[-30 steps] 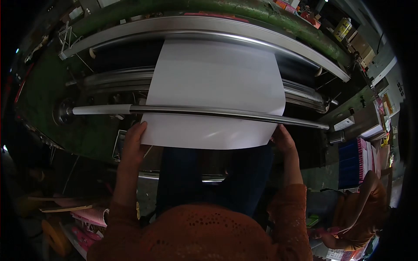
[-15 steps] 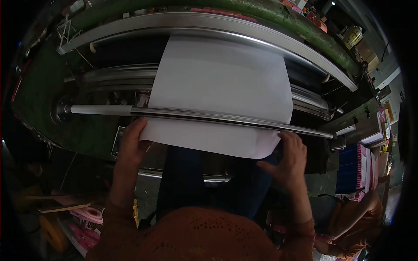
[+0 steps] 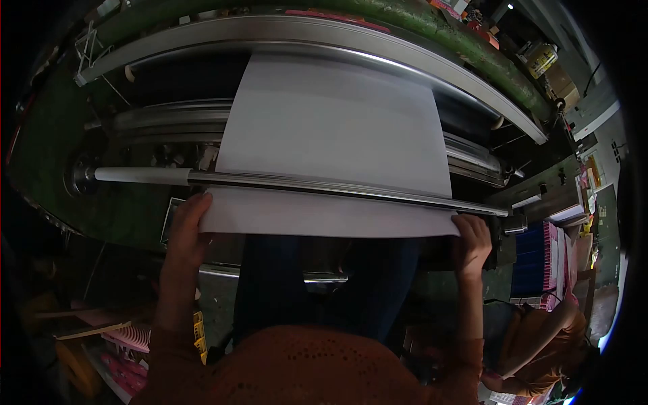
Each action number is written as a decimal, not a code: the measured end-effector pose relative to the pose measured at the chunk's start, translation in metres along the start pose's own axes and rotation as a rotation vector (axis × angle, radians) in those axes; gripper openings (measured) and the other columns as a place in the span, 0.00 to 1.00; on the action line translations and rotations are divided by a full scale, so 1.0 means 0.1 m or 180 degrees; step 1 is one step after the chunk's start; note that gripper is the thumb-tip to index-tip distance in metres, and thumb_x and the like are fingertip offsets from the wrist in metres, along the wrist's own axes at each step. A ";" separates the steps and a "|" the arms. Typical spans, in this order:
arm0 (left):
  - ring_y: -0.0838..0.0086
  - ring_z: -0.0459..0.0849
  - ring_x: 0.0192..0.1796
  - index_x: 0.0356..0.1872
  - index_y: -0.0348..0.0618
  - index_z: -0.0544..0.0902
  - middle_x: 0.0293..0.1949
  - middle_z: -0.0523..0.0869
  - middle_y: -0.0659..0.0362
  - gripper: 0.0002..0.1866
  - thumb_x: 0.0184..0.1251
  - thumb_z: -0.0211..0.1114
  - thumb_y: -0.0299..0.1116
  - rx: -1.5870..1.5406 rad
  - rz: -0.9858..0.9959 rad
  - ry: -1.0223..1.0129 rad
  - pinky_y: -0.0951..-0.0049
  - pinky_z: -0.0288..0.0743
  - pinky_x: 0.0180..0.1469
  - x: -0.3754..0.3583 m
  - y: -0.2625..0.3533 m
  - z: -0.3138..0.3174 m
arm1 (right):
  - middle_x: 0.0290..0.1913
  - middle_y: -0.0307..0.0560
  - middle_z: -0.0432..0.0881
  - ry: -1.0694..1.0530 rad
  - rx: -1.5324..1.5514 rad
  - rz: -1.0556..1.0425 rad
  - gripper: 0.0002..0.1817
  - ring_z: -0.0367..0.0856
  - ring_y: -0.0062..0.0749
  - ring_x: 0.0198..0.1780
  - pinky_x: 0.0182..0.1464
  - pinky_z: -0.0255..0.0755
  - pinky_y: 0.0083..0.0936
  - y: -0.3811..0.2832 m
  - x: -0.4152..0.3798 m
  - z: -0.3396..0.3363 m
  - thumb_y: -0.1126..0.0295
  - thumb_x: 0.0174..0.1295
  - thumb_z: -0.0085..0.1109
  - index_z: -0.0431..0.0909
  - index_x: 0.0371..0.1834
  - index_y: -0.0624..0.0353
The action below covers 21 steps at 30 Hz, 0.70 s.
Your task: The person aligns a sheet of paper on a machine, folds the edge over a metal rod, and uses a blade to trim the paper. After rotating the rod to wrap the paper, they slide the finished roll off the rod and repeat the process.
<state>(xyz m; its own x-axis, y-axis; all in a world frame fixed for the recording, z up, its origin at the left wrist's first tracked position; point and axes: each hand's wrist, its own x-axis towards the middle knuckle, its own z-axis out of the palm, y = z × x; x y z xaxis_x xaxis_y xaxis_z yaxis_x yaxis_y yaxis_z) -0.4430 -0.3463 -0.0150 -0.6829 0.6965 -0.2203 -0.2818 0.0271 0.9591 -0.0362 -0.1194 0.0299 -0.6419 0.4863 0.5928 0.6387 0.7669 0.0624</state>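
A wide white sheet (image 3: 331,121), which looks like paper, comes down from the machine and passes behind a shiny metal bar (image 3: 351,193). Its lower end hangs out in front of the bar, with the bottom edge pulled nearly straight. At the left corner of that end, my left hand (image 3: 187,219) is closed on the sheet's edge, thumb near the bar. My right hand (image 3: 472,241) pinches the right corner, its fingers curled over the edge. Part of the left fingers is hidden.
A white sleeve (image 3: 142,175) covers the bar's left end. Metal rollers (image 3: 175,118) and a long silver beam (image 3: 290,30) lie behind. A co-worker's arm (image 3: 543,337) shows at lower right, near blue and pink stacked material (image 3: 530,260). A yellow crate (image 3: 200,337) stands lower left.
My right hand has moved right and closed from a spread pose onto the corner. The sheet's lower edge has gone from curved to nearly straight. My left hand has shifted slightly left.
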 end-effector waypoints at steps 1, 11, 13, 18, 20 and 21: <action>0.78 0.80 0.32 0.38 0.44 0.80 0.31 0.82 0.63 0.11 0.69 0.60 0.41 0.0020 0.0088 -0.0015 0.75 0.74 0.31 0.01 0.01 0.00 | 0.37 0.48 0.82 -0.0151 0.0038 0.0034 0.08 0.80 0.46 0.41 0.45 0.73 0.36 0.10 0.13 -0.02 0.74 0.51 0.59 0.81 0.35 0.59; 0.58 0.77 0.54 0.48 0.37 0.79 0.49 0.79 0.53 0.20 0.53 0.70 0.30 0.3181 0.4277 -0.0591 0.59 0.73 0.55 0.22 -0.24 1.07 | 0.25 0.44 0.84 -0.2898 0.1432 0.1265 0.08 0.79 0.23 0.28 0.32 0.72 0.24 0.83 0.98 0.47 0.72 0.54 0.64 0.82 0.32 0.68; 0.61 0.75 0.56 0.50 0.36 0.77 0.51 0.78 0.54 0.24 0.52 0.71 0.34 0.3558 0.4414 -0.0650 0.58 0.70 0.58 0.34 -0.32 1.17 | 0.28 0.44 0.84 -0.2584 0.0923 0.1175 0.08 0.81 0.29 0.31 0.35 0.72 0.27 0.75 0.94 0.47 0.71 0.54 0.65 0.83 0.33 0.65; 0.63 0.76 0.51 0.50 0.36 0.77 0.48 0.78 0.54 0.25 0.54 0.70 0.39 0.3660 0.4330 -0.0764 0.62 0.71 0.54 0.38 -0.33 1.17 | 0.39 0.45 0.81 -0.0168 -0.0083 0.0280 0.10 0.77 0.43 0.46 0.46 0.68 0.38 -0.29 0.75 0.53 0.63 0.54 0.66 0.82 0.34 0.56; 0.63 0.76 0.50 0.49 0.36 0.77 0.47 0.78 0.54 0.24 0.55 0.69 0.40 0.3713 0.4322 -0.0816 0.63 0.72 0.52 0.39 -0.34 1.18 | 0.39 0.44 0.79 -0.0164 0.0329 0.0144 0.11 0.76 0.43 0.46 0.46 0.66 0.39 -0.72 0.73 0.62 0.61 0.54 0.66 0.80 0.33 0.55; 0.64 0.76 0.49 0.49 0.36 0.77 0.46 0.78 0.54 0.24 0.55 0.69 0.41 0.3790 0.4335 -0.0728 0.64 0.73 0.50 0.41 -0.35 1.19 | 0.37 0.45 0.79 -0.0196 0.0485 0.0165 0.11 0.76 0.43 0.44 0.44 0.66 0.39 -0.85 0.72 0.64 0.60 0.55 0.65 0.80 0.32 0.56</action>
<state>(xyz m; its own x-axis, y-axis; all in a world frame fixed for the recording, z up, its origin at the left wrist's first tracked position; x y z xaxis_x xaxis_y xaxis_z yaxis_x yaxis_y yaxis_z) -0.3810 -0.2339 -0.0367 0.1244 0.7381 0.6631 0.9759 -0.2117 0.0526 -0.1639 -0.1225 0.0154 -0.6375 0.5480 0.5415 0.6028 0.7925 -0.0924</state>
